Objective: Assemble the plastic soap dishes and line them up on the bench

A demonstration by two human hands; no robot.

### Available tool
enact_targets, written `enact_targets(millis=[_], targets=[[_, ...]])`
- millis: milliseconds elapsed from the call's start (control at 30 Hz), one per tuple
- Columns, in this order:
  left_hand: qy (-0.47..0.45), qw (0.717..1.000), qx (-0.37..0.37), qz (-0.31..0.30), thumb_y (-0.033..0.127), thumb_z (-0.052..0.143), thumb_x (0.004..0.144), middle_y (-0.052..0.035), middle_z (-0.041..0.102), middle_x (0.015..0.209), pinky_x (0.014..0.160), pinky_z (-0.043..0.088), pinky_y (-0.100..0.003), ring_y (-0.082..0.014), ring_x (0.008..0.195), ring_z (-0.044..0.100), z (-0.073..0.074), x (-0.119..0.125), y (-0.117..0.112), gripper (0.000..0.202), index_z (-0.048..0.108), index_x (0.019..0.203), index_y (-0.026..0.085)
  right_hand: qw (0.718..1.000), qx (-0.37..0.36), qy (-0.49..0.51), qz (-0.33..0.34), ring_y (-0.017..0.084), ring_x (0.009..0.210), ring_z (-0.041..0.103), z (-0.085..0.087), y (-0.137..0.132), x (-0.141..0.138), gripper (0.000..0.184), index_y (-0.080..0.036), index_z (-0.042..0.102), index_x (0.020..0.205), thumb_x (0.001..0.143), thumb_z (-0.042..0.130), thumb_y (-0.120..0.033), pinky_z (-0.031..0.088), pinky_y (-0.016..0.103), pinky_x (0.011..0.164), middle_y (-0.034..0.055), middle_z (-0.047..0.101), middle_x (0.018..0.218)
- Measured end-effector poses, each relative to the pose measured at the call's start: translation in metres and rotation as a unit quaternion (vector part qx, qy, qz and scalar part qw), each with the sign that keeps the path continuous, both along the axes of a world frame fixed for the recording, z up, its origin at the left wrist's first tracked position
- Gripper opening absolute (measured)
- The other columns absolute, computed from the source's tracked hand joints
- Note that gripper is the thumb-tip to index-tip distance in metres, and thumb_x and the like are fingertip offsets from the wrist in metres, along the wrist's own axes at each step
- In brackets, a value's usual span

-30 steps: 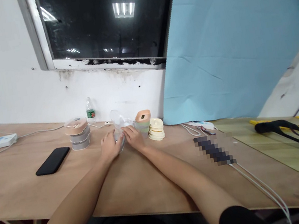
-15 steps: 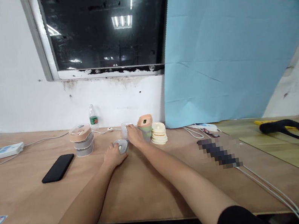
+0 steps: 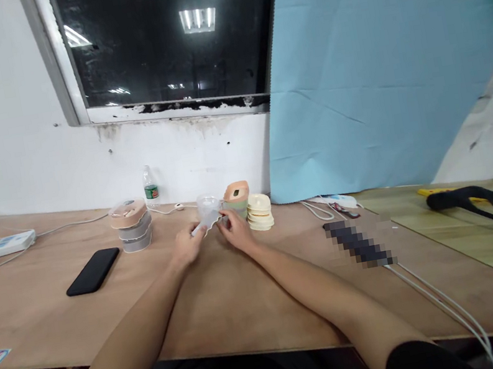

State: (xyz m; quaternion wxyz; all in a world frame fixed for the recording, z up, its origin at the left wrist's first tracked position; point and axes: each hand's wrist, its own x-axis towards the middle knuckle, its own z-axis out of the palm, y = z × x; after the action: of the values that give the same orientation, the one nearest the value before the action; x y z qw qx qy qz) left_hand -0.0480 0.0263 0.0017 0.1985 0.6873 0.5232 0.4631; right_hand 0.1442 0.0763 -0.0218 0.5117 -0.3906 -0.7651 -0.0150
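My left hand [image 3: 189, 244] is closed on the left edge of a light grey lid [image 3: 206, 221], which is held tilted just above the table. At its right edge, the fingers of my right hand [image 3: 236, 230] are pinched together on it. Right behind the lid stands a clear plastic container [image 3: 208, 203], partly covered by it. Close by on the right are an orange lid [image 3: 235, 191] on top of green pieces, partly behind my right hand, and a stack of cream-coloured lids [image 3: 260, 212].
On the left, a stack of grey containers [image 3: 136, 235] bears an orange-rimmed one. A black phone [image 3: 93, 272] lies in front of it, a plastic bottle [image 3: 150, 187] behind. Power strips [image 3: 4, 245] and white cables lie at the sides; a black-and-yellow object [image 3: 461, 197] is far right.
My right hand has let go of the clear container and come nearer, onto the grey lid. The lid has been raised and tilted between both hands. The view has shifted slightly.
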Motion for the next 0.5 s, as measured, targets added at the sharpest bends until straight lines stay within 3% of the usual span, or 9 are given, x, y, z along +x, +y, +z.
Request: enact_targets(millis=[167, 267, 367, 500], targets=[[-0.136, 0.990, -0.012, 0.030, 0.053, 0.044, 0.081, -0.0062, 0.068, 0.072, 0.070, 0.046, -0.031, -0.0241, 0.077, 0.061, 0.004, 0.000, 0.001, 0.049, 0.069, 0.075, 0.011, 0.998, -0.022, 0.044, -0.029, 0.016, 0.068, 0.057, -0.001, 0.004, 0.001, 0.020, -0.019, 0.061, 0.093, 0.088, 0.047, -0.033, 0.046, 0.029, 0.070, 0.0028, 0.065, 0.083], [-0.215, 0.975, -0.007, 0.055, 0.053, 0.042, 0.080, -0.0054, 0.065, 0.068, 0.067, 0.044, -0.030, -0.0227, 0.076, 0.059, 0.008, -0.006, 0.007, 0.048, 0.065, 0.070, 0.012, 0.998, -0.017, 0.044, -0.037, 0.016, 0.069, 0.057, 0.004, 0.006, 0.006, 0.017, -0.019, 0.061, 0.088, 0.085, 0.048, -0.031, 0.045, 0.028, 0.069, 0.0025, 0.064, 0.079], [-0.205, 0.976, 0.022, 0.073, 0.053, 0.039, 0.083, -0.0053, 0.064, 0.072, 0.068, 0.043, -0.029, -0.0215, 0.079, 0.058, 0.008, -0.011, 0.012, 0.047, 0.063, 0.071, 0.014, 0.989, 0.005, 0.120, -0.086, 0.016, 0.069, 0.055, 0.020, 0.016, 0.025, 0.021, -0.018, 0.060, 0.095, 0.081, 0.048, -0.029, 0.045, 0.026, 0.068, 0.0017, 0.062, 0.078], [-0.151, 0.983, 0.037, 0.098, 0.054, 0.038, 0.084, -0.0069, 0.065, 0.078, 0.069, 0.044, -0.030, -0.0221, 0.079, 0.058, 0.004, -0.008, 0.012, 0.049, 0.065, 0.078, 0.013, 0.938, 0.019, 0.283, -0.198, 0.014, 0.064, 0.051, 0.042, 0.038, 0.074, 0.037, -0.014, 0.058, 0.107, 0.073, 0.047, -0.022, 0.044, 0.025, 0.067, -0.0015, 0.056, 0.069]])
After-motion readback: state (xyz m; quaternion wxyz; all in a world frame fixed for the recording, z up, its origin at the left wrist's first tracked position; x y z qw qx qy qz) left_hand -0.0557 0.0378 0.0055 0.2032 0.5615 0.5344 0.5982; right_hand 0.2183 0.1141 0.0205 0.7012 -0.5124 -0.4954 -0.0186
